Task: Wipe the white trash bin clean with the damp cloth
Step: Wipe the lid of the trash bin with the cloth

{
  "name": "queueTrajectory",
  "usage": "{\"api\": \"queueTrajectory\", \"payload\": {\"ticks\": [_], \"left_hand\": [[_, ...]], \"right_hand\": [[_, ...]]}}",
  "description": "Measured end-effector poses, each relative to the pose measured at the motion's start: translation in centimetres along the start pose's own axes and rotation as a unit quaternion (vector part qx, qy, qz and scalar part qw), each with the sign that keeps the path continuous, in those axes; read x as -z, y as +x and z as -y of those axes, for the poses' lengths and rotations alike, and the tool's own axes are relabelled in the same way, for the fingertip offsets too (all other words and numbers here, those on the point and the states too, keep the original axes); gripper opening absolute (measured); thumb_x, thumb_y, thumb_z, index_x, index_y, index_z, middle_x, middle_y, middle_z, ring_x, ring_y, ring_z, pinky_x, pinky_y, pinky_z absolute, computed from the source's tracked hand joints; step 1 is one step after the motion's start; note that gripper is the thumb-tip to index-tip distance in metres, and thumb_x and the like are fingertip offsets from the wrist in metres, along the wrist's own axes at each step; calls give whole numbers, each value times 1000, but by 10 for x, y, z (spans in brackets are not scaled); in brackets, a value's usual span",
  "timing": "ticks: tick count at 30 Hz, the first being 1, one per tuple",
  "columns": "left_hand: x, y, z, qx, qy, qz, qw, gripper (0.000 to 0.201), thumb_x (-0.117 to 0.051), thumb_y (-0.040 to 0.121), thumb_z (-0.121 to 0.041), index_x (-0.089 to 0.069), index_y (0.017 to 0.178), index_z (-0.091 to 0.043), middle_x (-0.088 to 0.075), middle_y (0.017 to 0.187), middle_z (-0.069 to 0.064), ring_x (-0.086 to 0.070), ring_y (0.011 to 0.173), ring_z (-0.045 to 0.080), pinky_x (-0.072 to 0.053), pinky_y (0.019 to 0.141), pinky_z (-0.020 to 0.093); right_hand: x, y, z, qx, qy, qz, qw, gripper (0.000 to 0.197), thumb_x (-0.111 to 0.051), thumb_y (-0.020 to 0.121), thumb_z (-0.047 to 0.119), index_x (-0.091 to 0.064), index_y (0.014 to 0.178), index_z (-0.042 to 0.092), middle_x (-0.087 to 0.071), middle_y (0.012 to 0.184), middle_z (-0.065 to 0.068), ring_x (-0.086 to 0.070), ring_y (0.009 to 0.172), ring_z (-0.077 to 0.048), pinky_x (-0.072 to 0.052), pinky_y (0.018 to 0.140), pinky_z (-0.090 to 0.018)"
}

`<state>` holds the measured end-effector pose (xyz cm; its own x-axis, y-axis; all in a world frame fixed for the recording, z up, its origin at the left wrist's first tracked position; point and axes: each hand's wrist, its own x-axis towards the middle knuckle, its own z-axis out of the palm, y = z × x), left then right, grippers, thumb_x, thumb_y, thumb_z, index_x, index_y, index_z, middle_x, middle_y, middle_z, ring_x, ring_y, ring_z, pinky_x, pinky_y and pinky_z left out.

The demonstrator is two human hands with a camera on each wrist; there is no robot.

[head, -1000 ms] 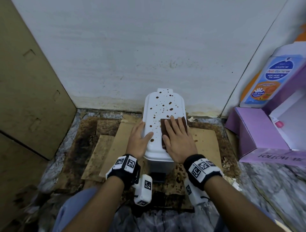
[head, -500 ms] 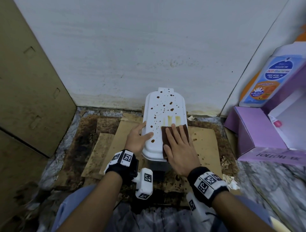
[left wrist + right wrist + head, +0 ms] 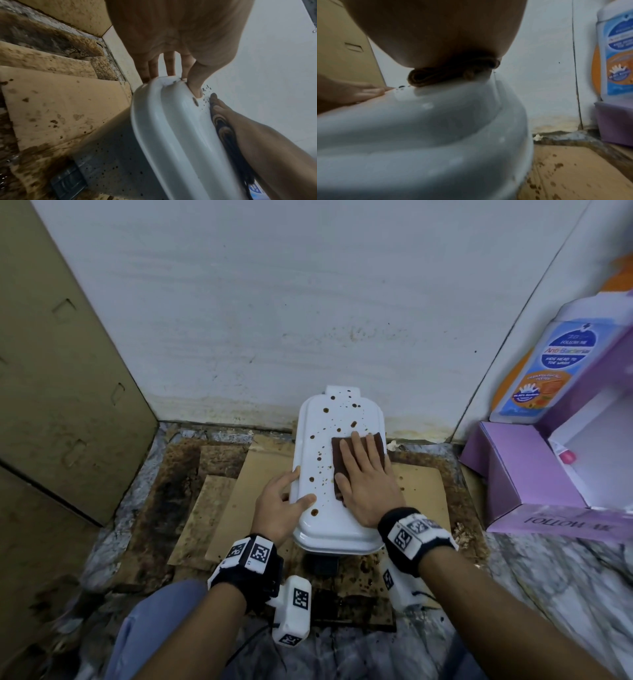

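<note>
The white trash bin [image 3: 318, 525] stands on the floor against the wall, its lid dotted with brown spots, mostly on the left and far parts. A brown damp cloth [image 3: 342, 450] lies on the lid's right half. My right hand [image 3: 364, 474] presses flat on it with straight fingers. The right wrist view shows the cloth [image 3: 436, 77] bunched under the palm [image 3: 436, 33]. My left hand [image 3: 279, 501] steadies the bin at its left rim. In the left wrist view its thumb [image 3: 193, 81] presses on the lid [image 3: 171, 128] and its fingers lie straight down the side.
Stained cardboard sheets [image 3: 421, 484] cover the wet, dirty floor around the bin. A tall cardboard panel [image 3: 68, 371] stands at the left. A purple box [image 3: 534, 474] and a blue-labelled wash bottle [image 3: 555, 368] stand at the right. The bin's dark pedal [image 3: 322, 565] faces me.
My right hand first drew the cloth toward me, leaving pale streaks, then pushed it away along the lid's right side. The left hand kept its place at the left rim.
</note>
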<state>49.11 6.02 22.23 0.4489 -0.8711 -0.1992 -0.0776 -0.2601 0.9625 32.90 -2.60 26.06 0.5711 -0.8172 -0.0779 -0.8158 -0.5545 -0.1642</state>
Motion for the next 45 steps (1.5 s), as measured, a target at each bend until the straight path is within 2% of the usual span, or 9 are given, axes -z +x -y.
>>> {"api": "queueTrajectory", "payload": {"ticks": [7, 10, 15, 19, 27, 32, 38, 42, 45], "left_hand": [[1, -16, 8, 4, -37, -7, 999, 58, -82, 79, -13, -62, 132, -27, -64, 133, 0, -67, 107, 22, -57, 92, 46], [3, -18, 7, -1, -33, -9, 999, 59, -82, 79, -15, -62, 134, -25, -61, 135, -4, -66, 110, 22, -56, 93, 46], [3, -14, 0, -5, -23, -12, 1000, 59, -81, 80, -14, -61, 134, -23, -56, 141, -4, -63, 115, 24, -54, 96, 46], [4, -6, -5, 0, -14, -6, 1000, 58, -81, 80, -13, -61, 133, -22, -54, 140, -5, -61, 116, 24, -53, 98, 43], [3, 5, -13, 17, -18, 5, 1000, 58, -82, 78, -14, -62, 133, -22, -59, 137, -4, -65, 109, 22, -56, 94, 44], [5, 22, -23, 35, -16, 11, 999, 57, -78, 82, -12, -60, 136, -18, -61, 131, -1, -66, 101, 19, -56, 87, 34], [6, 32, -23, 47, -17, 13, 999, 54, -79, 82, -14, -62, 132, -22, -64, 127, -4, -68, 100, 19, -57, 84, 34], [5, 30, -26, 42, -19, 12, 999, 53, -78, 83, -11, -62, 132, -20, -65, 122, -3, -69, 95, 15, -56, 72, 23], [5, 27, -31, 51, -12, 7, 999, 53, -77, 83, -12, -61, 133, -22, -64, 129, -1, -68, 97, 17, -56, 77, 28]], "right_hand": [[-18, -51, 5, 9, 5, -36, 999, 65, -6, 93, 50, 9, 152, 26, 21, 159, 5, 25, 145, -18, 2, 120, -47], [-12, -34, 3, 18, -2, -30, 999, 68, -2, 90, 53, 10, 151, 25, 22, 158, 5, 26, 144, -17, 3, 120, -46], [7, 14, -8, 13, 13, -12, 1000, 62, -20, 100, 47, 7, 152, 25, 19, 160, 3, 20, 146, -18, 3, 120, -47], [10, 27, -13, 13, 15, -3, 1000, 62, -20, 101, 46, 6, 152, 24, 18, 160, 2, 20, 146, -19, 1, 120, -49], [-4, 3, -14, 40, -8, -1, 999, 74, 4, 86, 58, 7, 152, 25, 23, 156, 7, 23, 145, -16, 1, 121, -45], [6, 46, -25, 33, -1, 23, 999, 63, -15, 98, 52, 7, 152, 27, 18, 159, 5, 21, 146, -16, 0, 121, -46], [19, 94, -35, 20, 11, 35, 999, 62, -21, 100, 47, 4, 153, 24, 16, 160, 2, 18, 147, -20, 2, 120, -47], [20, 91, -34, 18, 15, 55, 998, 63, -21, 101, 45, 7, 152, 23, 19, 159, 2, 21, 146, -20, 5, 120, -48], [18, 73, -31, 28, 9, 69, 997, 63, -20, 101, 47, 10, 152, 23, 21, 159, 3, 24, 145, -19, 3, 120, -48]]}}
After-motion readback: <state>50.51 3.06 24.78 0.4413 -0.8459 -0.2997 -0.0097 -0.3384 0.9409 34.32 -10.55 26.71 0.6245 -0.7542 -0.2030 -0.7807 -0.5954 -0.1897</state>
